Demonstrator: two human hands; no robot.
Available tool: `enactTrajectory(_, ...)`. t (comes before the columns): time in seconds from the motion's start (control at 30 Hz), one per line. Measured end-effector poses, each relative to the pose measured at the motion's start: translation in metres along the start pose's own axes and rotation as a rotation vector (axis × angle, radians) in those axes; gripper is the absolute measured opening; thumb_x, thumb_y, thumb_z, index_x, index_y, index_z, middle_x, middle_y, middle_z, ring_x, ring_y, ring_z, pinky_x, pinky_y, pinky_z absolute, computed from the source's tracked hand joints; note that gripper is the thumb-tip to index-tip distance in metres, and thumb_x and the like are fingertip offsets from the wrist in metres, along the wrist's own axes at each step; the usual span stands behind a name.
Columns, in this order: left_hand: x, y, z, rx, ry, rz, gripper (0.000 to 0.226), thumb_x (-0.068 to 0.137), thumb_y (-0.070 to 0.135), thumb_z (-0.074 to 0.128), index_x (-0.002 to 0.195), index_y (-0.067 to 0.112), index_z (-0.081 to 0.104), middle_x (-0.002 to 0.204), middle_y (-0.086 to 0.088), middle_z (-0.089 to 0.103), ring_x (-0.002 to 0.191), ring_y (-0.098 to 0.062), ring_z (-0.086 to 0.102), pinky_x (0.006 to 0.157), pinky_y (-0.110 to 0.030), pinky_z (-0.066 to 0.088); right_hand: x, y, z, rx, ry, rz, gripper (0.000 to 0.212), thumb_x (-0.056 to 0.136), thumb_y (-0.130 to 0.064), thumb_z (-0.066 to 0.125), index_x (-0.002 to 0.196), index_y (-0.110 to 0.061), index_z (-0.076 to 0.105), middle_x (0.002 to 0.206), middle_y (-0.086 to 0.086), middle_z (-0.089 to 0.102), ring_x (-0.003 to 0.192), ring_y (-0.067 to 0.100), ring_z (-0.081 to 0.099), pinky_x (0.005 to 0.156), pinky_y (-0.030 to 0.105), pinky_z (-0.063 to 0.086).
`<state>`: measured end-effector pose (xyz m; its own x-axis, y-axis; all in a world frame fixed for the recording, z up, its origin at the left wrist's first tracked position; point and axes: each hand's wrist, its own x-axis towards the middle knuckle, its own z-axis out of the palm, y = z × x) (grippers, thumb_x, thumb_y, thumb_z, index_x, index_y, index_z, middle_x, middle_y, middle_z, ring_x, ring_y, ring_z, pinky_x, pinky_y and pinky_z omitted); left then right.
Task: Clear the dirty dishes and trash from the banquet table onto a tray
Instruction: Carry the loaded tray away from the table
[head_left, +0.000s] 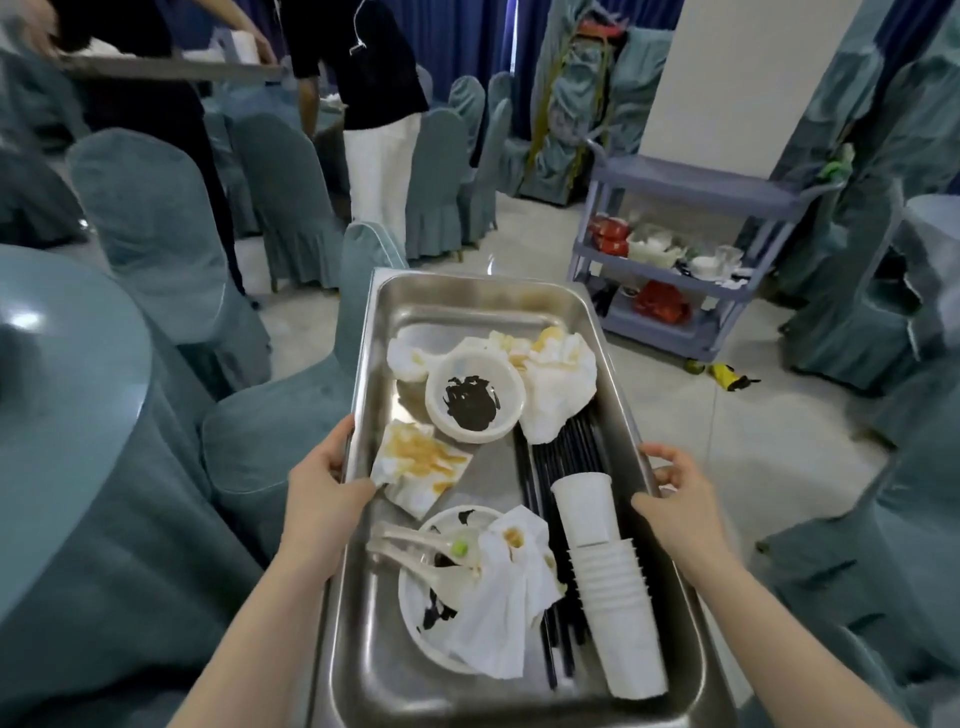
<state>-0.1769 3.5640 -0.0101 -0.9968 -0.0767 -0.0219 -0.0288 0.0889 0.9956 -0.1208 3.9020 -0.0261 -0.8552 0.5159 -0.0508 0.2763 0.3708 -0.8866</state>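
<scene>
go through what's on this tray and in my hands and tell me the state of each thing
tray: loaded, held by both long rims
left hand: gripping left rim
right hand: gripping right rim
bowl: upright, dark residue
cup stack: lying down
napkins: stained

I am standing in a banquet hall during clean-up after a meal. Round tables (62, 374) and rows of chairs (156, 228) all wear matching teal fabric covers, dark blue curtains (467, 36) line the far wall, and the floor is pale tile. A grey service cart (691, 249) by the white pillar (748, 78) holds used dishes on its shelves, and two other people (379, 104) stand among the tables, one carrying a tray (166, 70).
</scene>
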Motion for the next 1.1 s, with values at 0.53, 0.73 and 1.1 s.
enactTrajectory(0.53,0.328,-0.004,0.262,0.092,-0.004,-0.191,0.079,0.072,-0.008,0.064,0.137,0.036,0.049,0.107,-0.004,0.066,0.093,-0.024,0.063,0.065,-0.029,0.050,0.410,0.016,-0.032,-0.058,0.004,0.059,0.060,0.067,0.002,0.067,0.093,-0.051,0.056,0.077,-0.002,0.063,0.064,0.014,0.062,0.053,0.020,0.045)
enactTrajectory(0.73,0.488,0.010,0.381,0.072,-0.127,-0.184,0.078,0.072,-0.014,0.061,0.136,0.029,0.050,0.100,-0.014,0.067,0.075,-0.027,0.062,0.056,-0.028,0.047,0.563,0.017,-0.047,-0.029,0.103,0.131,0.055,0.070,0.001,0.065,0.101,-0.043,0.057,0.082,0.001,0.064,0.067,0.015,0.062,0.053,0.019,0.044)
enactTrajectory(1.1,0.732,0.061,0.622,0.082,-0.389,-0.157,0.079,0.070,-0.017,0.060,0.136,0.027,0.052,0.102,-0.018,0.068,0.082,-0.032,0.065,0.065,-0.034,0.051,0.818,0.025,-0.119,0.026,0.325,0.208,0.058,0.069,0.003,0.063,0.108,-0.040,0.059,0.084,0.001,0.062,0.073,0.020,0.060,0.061,0.027,0.045)
